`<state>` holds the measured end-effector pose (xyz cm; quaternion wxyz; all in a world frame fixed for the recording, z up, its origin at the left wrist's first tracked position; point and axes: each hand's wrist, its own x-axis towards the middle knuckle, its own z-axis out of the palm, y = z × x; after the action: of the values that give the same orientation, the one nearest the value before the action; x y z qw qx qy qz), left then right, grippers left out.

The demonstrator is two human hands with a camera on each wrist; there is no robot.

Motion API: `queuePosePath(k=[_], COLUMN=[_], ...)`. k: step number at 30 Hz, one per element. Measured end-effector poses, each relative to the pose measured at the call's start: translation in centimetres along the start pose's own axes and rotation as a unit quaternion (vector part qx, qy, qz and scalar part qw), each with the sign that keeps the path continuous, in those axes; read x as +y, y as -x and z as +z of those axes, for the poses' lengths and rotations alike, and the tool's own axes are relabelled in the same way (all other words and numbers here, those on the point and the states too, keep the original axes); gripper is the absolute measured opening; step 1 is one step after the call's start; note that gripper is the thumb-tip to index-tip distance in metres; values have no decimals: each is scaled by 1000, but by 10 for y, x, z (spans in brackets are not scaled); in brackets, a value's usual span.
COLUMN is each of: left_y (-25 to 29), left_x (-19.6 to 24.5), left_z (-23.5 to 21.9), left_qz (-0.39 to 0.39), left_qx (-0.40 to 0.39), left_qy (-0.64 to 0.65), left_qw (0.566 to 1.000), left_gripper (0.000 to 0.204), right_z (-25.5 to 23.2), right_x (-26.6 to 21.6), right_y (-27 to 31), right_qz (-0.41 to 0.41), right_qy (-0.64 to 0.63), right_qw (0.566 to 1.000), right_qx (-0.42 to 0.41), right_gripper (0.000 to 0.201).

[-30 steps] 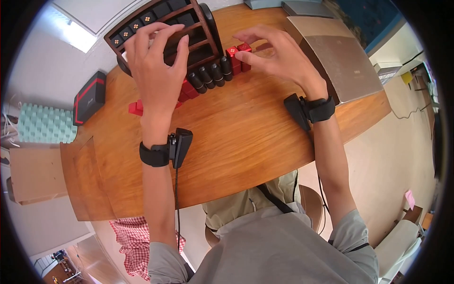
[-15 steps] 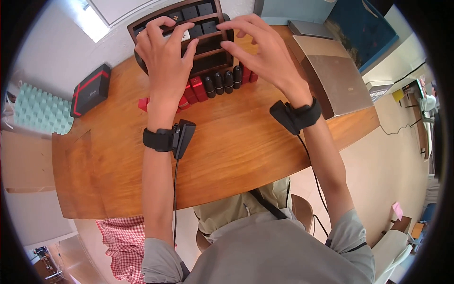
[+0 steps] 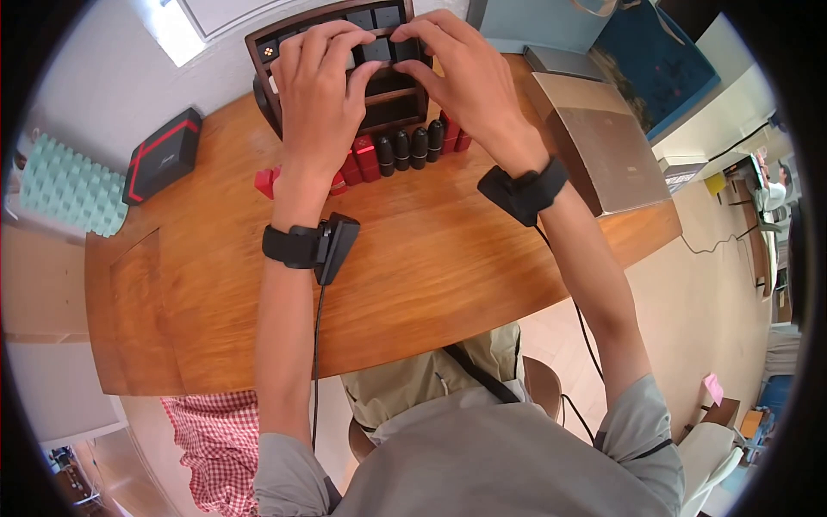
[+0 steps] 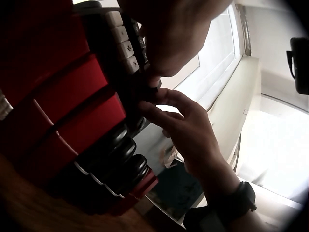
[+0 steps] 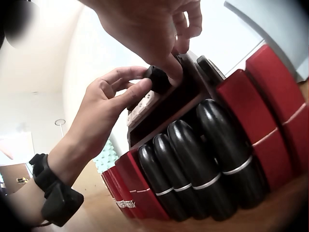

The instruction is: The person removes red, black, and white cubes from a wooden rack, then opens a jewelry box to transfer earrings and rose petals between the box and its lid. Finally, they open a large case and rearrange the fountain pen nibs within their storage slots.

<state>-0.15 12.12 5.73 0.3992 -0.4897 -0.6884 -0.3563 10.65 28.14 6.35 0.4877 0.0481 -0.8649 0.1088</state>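
Note:
In the middle row of a dark wooden rack (image 3: pixel 392 69), two black blocks stand side by side. My left hand (image 3: pixel 319 99) (image 5: pixel 99 99) pinches the left black block (image 3: pixel 377 50) (image 5: pixel 157 79) between thumb and fingers. Beside it, the thumb and index finger of my right hand (image 3: pixel 474 82) (image 4: pixel 193 135) close on the right black block (image 3: pixel 404 50), partly hidden in both wrist views. White blocks with dotted marks (image 4: pixel 126 50) line the same row farther left. Below the rack stand black rounded tubes (image 3: pixel 401 151) (image 5: pixel 186 150) and red boxes (image 3: pixel 365 158).
A brown cardboard box (image 3: pixel 607 146) lies on the wooden table (image 3: pixel 405 258) at the right. On the left are a black box with red ribbon (image 3: pixel 164 155) and a pale green bumpy object (image 3: pixel 73 185). A blue bag (image 3: pixel 650 69) stands behind, at the right.
My right hand has moved left from above the red boxes to the rack's middle row. My left hand stays at the rack, its thumb now beside a black block. The head view has shifted.

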Motion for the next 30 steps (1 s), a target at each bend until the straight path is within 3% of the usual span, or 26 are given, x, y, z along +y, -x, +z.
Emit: queuePosePath(k=[4, 6, 8, 9, 10, 12, 15, 17, 20, 24, 30], left_y=[-13, -18, -22, -24, -22, -18, -8, -3, 6, 15, 24], left_x=[10, 27, 42, 54, 59, 66, 69, 73, 77, 80, 77], left_z=[-7, -20, -24, -24, -23, -22, -11, -7, -1, 5, 6], left_qz=[8, 4, -88, -97, -98, -96, -97, -102, -124, -97, -109], left_qx=[31, 33, -23, -18, -18, -123, -196, -269, -315, -333, -356], left_qy=[129, 123, 276, 313, 314, 319, 340, 346, 348, 284, 278], left_qw=[991, 992, 957, 945, 944, 935, 914, 893, 874, 894, 885], left_gripper=[29, 27, 24, 23, 23, 24, 22, 24, 25, 23, 29], right_z=[-31, -51, -66, -73, -80, -94, -108, -113, -109, -96, -84], right_x=[-5, -8, -8, -6, -5, -5, -1, 2, 5, 7, 10], right_y=[7, 13, 24, 30, 36, 45, 56, 61, 69, 75, 80], right_qz=[-10, 9, 32, 44, 56, 76, 116, 142, 125, 129, 135], right_qy=[-17, -51, -85, -88, -90, -80, -82, -83, -104, -142, -127], right_qw=[1000, 999, 995, 994, 994, 994, 990, 980, 971, 962, 957], right_qx=[1, 16, 33, 36, 39, 24, -28, -115, -173, -193, -225], right_gripper=[33, 33, 32, 32, 32, 31, 31, 32, 33, 32, 31])
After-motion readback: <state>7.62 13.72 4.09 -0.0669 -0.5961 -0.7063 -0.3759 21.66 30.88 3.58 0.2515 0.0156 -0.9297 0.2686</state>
